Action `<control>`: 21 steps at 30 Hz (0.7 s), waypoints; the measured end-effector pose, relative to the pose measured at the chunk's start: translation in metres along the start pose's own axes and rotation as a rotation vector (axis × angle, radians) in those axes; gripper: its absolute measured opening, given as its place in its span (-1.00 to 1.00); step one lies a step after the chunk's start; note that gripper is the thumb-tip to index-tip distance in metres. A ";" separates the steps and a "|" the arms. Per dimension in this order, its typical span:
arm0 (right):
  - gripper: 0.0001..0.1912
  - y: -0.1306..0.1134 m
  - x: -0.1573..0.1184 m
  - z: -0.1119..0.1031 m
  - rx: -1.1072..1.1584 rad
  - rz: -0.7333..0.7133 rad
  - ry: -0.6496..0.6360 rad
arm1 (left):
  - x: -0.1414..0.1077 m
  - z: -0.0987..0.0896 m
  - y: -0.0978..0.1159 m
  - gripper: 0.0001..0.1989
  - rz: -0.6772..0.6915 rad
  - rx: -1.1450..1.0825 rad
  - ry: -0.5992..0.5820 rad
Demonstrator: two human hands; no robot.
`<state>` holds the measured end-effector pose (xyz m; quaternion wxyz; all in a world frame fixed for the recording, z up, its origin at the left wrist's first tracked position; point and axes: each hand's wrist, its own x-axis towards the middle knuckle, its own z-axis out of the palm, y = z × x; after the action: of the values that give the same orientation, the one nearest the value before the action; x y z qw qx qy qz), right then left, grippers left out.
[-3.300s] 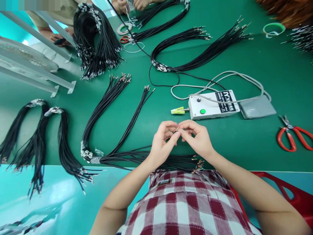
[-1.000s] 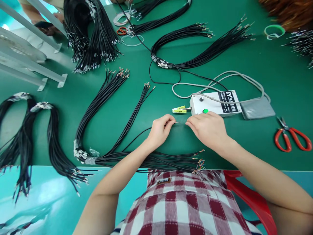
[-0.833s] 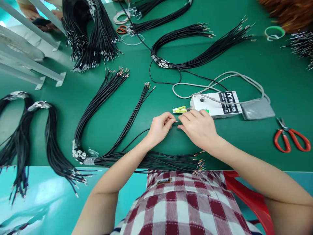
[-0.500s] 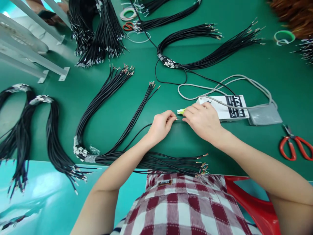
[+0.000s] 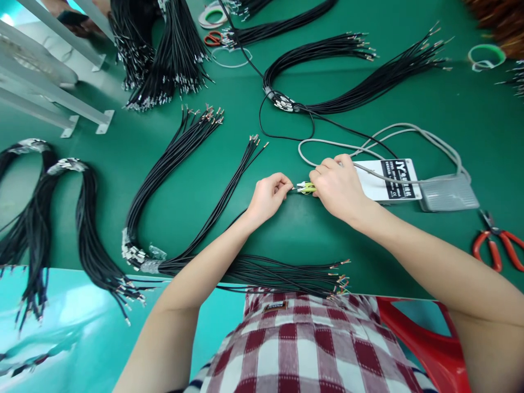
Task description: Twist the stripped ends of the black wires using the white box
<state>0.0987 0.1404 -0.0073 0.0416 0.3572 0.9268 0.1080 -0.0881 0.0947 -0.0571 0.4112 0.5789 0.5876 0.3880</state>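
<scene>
**Right hand (image 5: 338, 183) has closed in on the yellow-green clip (image 5: 305, 188), and the left hand (image 5: 268, 196) has moved slightly farther from the near edge**

Stretching out before the seated person, as I look on, is a broad green desk (image 5: 295, 240). Two draped bundles (image 5: 88, 224) of black cable hang over its near edge at the left. A looped bundle (image 5: 151, 180) with a silver-wrapped bend lies right of them, some of its strands running along the near edge, under the left forearm. Toward the far edge rests a U-shaped bundle (image 5: 368, 87), its ends pointing to the right edge.

Mid-desk sits a white box (image 5: 370, 180), partly behind the right hand, with a ribbed grey pedal (image 5: 449, 192) just beside it, on the side of the desk's right edge. Red-handled pliers (image 5: 493, 231) lie nearer the near edge, beyond the pedal.

Fingers of the right hand are closed around the back of the clip, which points toward the left edge. Thumb and fingers of the left hand pinch a single cable, whose thin wire tip (image 5: 293, 189) is right at the clip's mouth; whether they touch, I cannot tell.
</scene>
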 end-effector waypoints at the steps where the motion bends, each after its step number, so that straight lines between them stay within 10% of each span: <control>1: -0.86 0.000 0.000 0.000 0.007 0.003 -0.005 | 0.001 0.001 -0.001 -0.89 -0.003 0.001 0.001; 21: -0.86 0.000 -0.012 0.001 0.149 0.051 0.103 | 0.005 0.012 -0.001 -0.89 -0.028 0.013 0.015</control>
<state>0.1079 0.1321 -0.0083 -0.0356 0.3766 0.9239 0.0580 -0.0773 0.0991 -0.0622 0.4082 0.5703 0.6014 0.3827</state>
